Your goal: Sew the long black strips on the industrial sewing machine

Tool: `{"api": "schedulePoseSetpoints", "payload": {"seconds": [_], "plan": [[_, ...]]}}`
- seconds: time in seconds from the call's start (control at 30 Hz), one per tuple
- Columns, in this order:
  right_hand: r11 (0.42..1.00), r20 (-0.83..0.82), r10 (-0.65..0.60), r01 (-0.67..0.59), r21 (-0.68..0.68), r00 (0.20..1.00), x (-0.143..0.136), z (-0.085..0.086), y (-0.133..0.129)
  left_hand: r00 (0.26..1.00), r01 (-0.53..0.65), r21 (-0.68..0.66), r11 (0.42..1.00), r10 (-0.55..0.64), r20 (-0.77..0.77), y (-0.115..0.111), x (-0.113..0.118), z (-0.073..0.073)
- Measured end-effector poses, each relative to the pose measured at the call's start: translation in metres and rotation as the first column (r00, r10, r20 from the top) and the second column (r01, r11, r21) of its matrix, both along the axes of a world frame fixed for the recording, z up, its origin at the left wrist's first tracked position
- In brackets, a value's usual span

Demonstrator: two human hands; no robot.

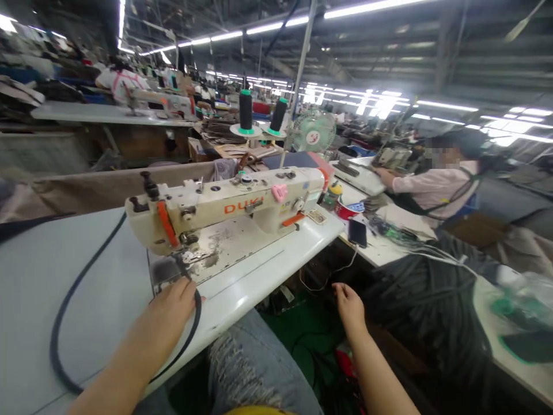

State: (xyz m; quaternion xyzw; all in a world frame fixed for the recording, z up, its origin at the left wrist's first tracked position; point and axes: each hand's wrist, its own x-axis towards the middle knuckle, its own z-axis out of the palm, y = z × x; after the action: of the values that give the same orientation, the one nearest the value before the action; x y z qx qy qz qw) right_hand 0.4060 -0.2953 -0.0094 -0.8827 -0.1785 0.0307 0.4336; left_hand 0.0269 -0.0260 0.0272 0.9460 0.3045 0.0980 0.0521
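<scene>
A cream sewing machine (259, 202) stands on the white table (242, 291). At its needle end, my left hand (175, 302) presses its closed fingers on a dark strip (64, 314), which loops out over the table's left part and back under my wrist. Part of the strip also curves round the right side of that hand. My right hand (348, 302) hangs past the table's front edge, above the floor, with thumb and fingertips together. Whatever may be between those fingertips is too small to make out.
A phone (357, 232) with a white cable and a red tin (345, 210) lie on the side table at the right. A heap of dark strips (423, 311) hangs beside it. Another person (436, 187) sits beyond. Two thread cones and a green fan (313, 131) stand behind the machine.
</scene>
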Motion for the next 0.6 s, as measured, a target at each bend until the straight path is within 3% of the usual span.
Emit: {"api": "schedulePoseSetpoints", "payload": {"seconds": [0.13, 0.27, 0.43, 0.6], "plan": [[0.963, 0.091, -0.216, 0.228, -0.143, 0.972, 0.031, 0.02, -0.043, 0.999, 0.001, -0.003, 1.0, -0.001, 0.036, -0.001, -0.001, -0.002], [0.868, 0.145, -0.364, 0.392, -0.305, 0.92, 0.05, 0.042, -0.066, 0.999, -0.007, -0.051, 0.999, 0.01, 0.052, -0.003, 0.001, 0.001], [0.773, 0.127, -0.42, 0.427, -0.47, 0.899, 0.069, 0.058, -0.068, 0.998, -0.016, -0.09, 0.996, 0.021, 0.061, -0.004, 0.004, 0.006], [0.76, 0.07, -0.473, 0.447, -0.472, 0.878, 0.08, 0.055, -0.066, 0.996, -0.022, -0.042, 0.999, 0.025, 0.088, -0.003, 0.002, 0.005]]}}
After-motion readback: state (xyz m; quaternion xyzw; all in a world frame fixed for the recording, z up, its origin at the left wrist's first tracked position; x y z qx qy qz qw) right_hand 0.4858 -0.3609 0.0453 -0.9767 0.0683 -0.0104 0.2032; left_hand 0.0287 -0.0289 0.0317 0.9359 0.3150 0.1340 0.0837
